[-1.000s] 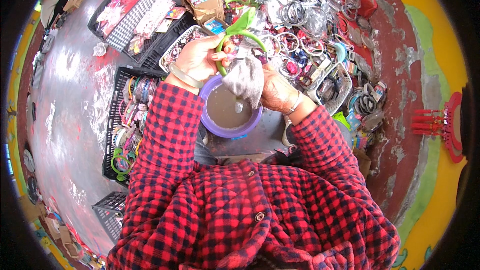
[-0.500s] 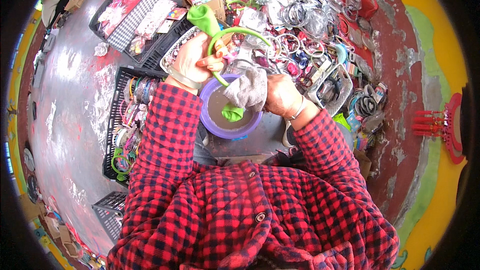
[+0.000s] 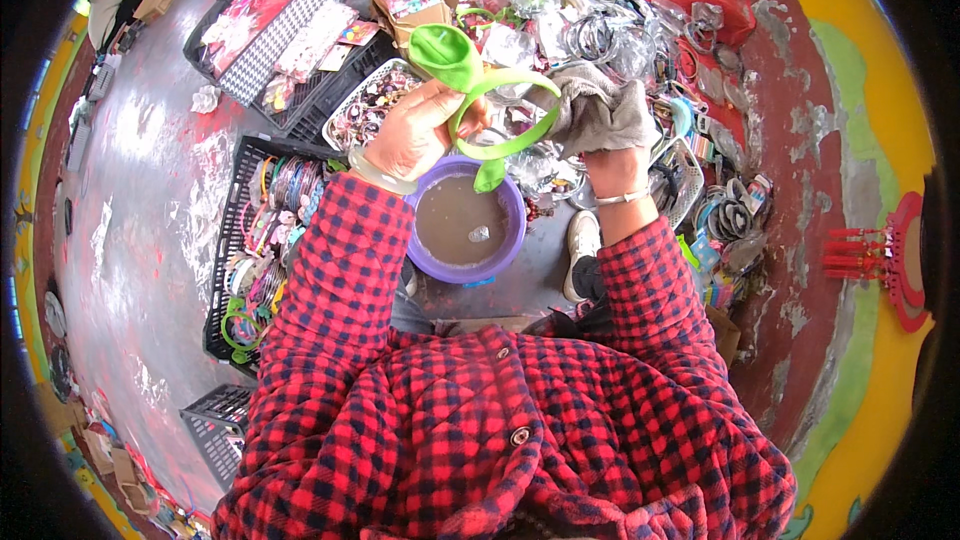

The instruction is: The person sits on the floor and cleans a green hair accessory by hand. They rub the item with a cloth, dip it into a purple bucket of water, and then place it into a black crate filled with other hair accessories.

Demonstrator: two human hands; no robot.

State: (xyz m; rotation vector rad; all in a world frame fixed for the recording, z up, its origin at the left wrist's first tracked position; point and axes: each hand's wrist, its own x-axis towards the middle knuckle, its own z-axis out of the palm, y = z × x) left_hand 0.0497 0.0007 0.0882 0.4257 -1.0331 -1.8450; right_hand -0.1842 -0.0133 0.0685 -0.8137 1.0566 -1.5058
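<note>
My left hand (image 3: 408, 132) is closed on a green headband (image 3: 508, 147), gripping it near one end. A green ear-shaped piece (image 3: 445, 52) sticks up by my fingers, and a second, smaller green piece (image 3: 489, 176) hangs at the band's lower side. In my right hand (image 3: 617, 172) is a bunched grey cloth (image 3: 600, 110), held against the band's right side; the cloth hides most of my fingers. Below and between my hands stands a purple basin (image 3: 519, 232) of murky water, with a small pale thing (image 3: 479, 234) in it.
A black crate (image 3: 216, 270) of hair bands and bangles stands at the left. Behind my left hand is a white basket (image 3: 335, 110) of small trinkets. Heaps of bagged accessories (image 3: 600, 35) spread ahead; a white basket (image 3: 690, 195) sits at the right.
The cloth and my right hand have moved up and right, off the lower end of the headband to its right side. The headband has turned and risen clear of the basin.
</note>
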